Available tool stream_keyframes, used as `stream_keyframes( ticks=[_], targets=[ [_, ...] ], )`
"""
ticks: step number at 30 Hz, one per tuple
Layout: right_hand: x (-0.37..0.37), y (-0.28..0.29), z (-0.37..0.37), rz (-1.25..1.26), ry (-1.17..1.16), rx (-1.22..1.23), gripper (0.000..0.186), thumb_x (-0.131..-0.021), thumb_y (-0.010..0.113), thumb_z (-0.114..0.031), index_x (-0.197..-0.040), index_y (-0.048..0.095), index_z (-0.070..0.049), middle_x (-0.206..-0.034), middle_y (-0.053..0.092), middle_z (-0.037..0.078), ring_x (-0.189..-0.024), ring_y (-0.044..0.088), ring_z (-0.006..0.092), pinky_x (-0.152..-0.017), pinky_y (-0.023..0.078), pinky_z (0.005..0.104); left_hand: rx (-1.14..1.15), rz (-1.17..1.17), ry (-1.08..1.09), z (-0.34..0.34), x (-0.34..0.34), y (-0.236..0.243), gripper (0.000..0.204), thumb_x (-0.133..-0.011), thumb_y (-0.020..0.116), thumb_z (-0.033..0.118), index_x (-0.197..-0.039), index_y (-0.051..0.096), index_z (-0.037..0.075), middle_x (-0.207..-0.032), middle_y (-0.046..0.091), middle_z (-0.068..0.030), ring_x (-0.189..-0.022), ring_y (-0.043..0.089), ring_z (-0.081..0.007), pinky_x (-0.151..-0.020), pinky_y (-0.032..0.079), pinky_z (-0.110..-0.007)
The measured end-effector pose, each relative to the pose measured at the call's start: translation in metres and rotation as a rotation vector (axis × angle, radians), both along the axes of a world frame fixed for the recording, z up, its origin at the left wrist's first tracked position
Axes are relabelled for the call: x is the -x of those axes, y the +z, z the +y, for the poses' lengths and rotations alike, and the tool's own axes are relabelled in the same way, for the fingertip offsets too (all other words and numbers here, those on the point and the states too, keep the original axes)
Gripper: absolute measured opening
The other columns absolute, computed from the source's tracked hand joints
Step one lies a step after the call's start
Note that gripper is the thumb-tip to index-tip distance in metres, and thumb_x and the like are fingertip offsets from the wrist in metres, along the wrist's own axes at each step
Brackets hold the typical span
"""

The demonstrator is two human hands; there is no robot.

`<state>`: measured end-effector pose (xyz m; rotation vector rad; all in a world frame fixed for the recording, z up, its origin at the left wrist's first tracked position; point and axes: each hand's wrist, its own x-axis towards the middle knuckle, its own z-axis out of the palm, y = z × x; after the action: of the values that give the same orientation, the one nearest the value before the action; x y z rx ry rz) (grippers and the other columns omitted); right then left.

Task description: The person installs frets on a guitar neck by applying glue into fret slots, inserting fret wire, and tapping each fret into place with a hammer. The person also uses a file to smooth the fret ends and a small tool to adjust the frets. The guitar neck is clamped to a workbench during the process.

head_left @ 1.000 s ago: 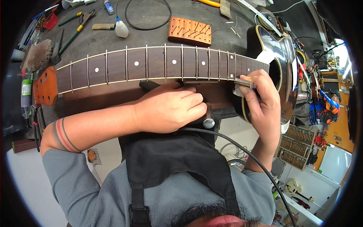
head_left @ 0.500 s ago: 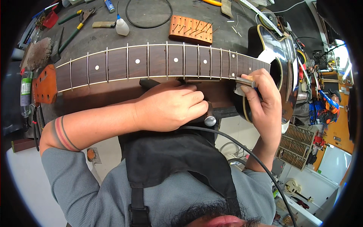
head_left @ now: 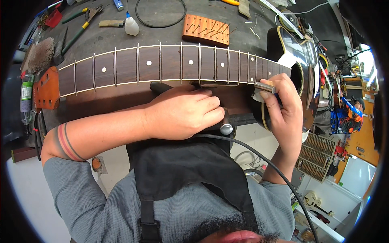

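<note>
A guitar neck with a dark fretboard (head_left: 170,65), pale edge binding and round dot inlays lies across the bench, its metal frets standing across it. My left hand (head_left: 184,113) is closed just on the near side of the neck. Beside its fingers shows the rounded, shiny head of a hammer (head_left: 226,128); most of its handle is hidden by the hand. Between the thumb and fingers of my right hand (head_left: 285,101) is a short metal cylinder (head_left: 265,86). Its end meets the near edge of the fretboard, close to the body of the guitar (head_left: 308,67).
Behind the neck stand a wooden block (head_left: 206,30) holding thin metal pieces and a small white bottle (head_left: 131,26). Cutting pliers (head_left: 92,15) and a brush (head_left: 111,24) lie further left. A black cable (head_left: 263,158) hangs across my front.
</note>
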<state>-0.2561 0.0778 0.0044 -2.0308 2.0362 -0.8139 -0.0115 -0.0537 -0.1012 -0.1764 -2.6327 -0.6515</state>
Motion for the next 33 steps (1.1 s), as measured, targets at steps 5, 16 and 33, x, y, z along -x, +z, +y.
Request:
stream_keyframes(
  ticks=[5,16,33],
  targets=[
    [0.0005,0.0003,-0.0007,0.004,0.009,0.002,0.019,-0.093,0.077,0.009,-0.103,0.062,0.004,-0.099,0.067,0.016,-0.093,0.065,0.0356,-0.086,0.054,0.0424,0.015,0.003,-0.004,0.0004,0.0,-0.0016,0.033,-0.092,0.067,0.014,-0.122,0.067,0.002,-0.103,0.063,-0.0103,-0.102,0.073,-0.0303,-0.108,0.062,-0.043],
    [0.0019,-0.0005,0.0002,0.0,0.007,-0.017,0.019,-0.094,0.077,0.008,-0.105,0.062,0.004,-0.099,0.067,0.016,-0.094,0.066,0.0361,-0.087,0.054,0.0429,0.022,0.01,-0.006,-0.0001,-0.0004,-0.0011,0.034,-0.091,0.068,0.015,-0.122,0.068,0.001,-0.103,0.063,-0.0106,-0.102,0.074,-0.0301,-0.108,0.062,-0.044],
    [0.0007,0.0002,0.0001,0.0,-0.011,-0.025,0.018,-0.094,0.077,0.008,-0.106,0.064,0.004,-0.1,0.066,0.016,-0.094,0.065,0.036,-0.087,0.054,0.0425,0.013,0.016,0.001,-0.0002,-0.0002,-0.0006,0.033,-0.09,0.068,0.014,-0.121,0.068,0.002,-0.102,0.062,-0.0103,-0.1,0.073,-0.0304,-0.104,0.063,-0.043]
  ],
)
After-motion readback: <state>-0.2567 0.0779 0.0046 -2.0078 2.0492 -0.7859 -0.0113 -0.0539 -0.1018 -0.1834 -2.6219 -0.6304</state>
